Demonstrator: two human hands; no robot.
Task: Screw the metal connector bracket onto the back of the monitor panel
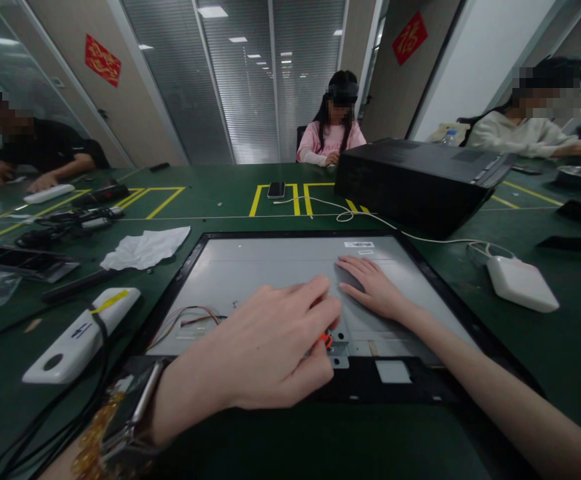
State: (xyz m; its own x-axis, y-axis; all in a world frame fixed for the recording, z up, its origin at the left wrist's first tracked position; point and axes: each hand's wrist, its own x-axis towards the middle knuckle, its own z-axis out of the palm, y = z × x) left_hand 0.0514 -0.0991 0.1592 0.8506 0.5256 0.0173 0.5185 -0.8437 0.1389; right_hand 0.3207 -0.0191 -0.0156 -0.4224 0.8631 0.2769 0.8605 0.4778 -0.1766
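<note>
A flat display panel (280,267) lies in front of me, its silver back facing up inside a black frame. My left hand (280,340) is closed over the panel's near edge, fingers curled around a small orange-and-black tool (326,340). Most of that tool is hidden by the fingers. Right beside it sits a metal bracket (340,337) with holes. My right hand (370,287) rests palm down on the panel, fingers stretched out, holding nothing. Thin coloured wires (185,317) lie on the panel's left part.
A large black box-shaped casing (415,180) stands beyond the panel. To the right is a white adapter (520,283) with a cable. At left are a white power bank (83,337), black cables and a crumpled tissue (145,248). Several people sit around the green table (210,200).
</note>
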